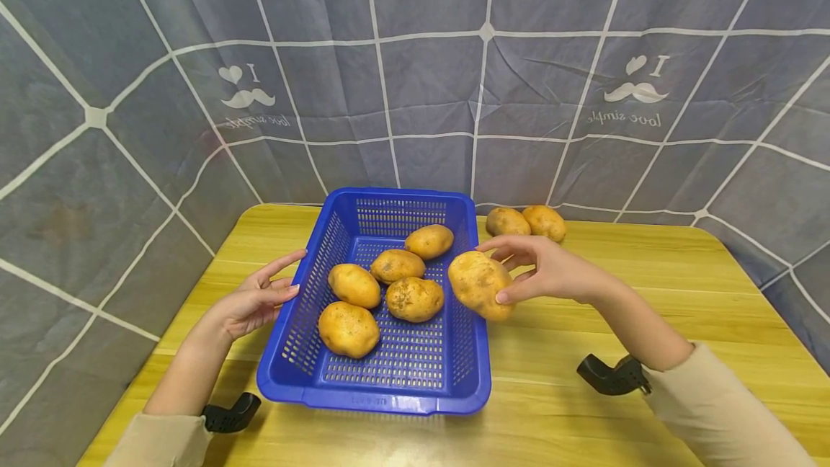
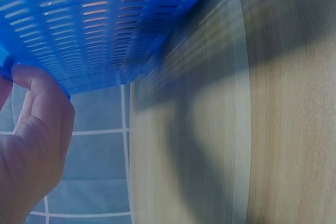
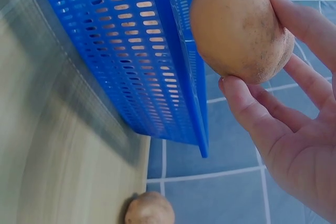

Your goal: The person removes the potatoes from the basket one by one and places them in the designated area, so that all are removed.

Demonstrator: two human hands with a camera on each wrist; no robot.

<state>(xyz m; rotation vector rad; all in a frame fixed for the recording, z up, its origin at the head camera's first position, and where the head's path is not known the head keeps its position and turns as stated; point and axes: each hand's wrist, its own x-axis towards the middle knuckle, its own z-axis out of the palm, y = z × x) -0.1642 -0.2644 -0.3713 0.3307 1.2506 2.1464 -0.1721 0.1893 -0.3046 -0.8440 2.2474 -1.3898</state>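
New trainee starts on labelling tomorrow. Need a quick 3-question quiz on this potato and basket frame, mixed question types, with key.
1. Count: how many potatoes lie inside the blue basket, leaving out the one in a hand?
2. True or false: the right hand holds a potato in its grip above the basket's right rim.
3. Multiple choice: where is the left hand?
A. flat on the table, away from the basket
B. at the basket's left wall, fingers touching its rim
C. holding a potato

Key
1. Five. Two more potatoes sit on the wooden table behind the basket.
2. True.
3. B.
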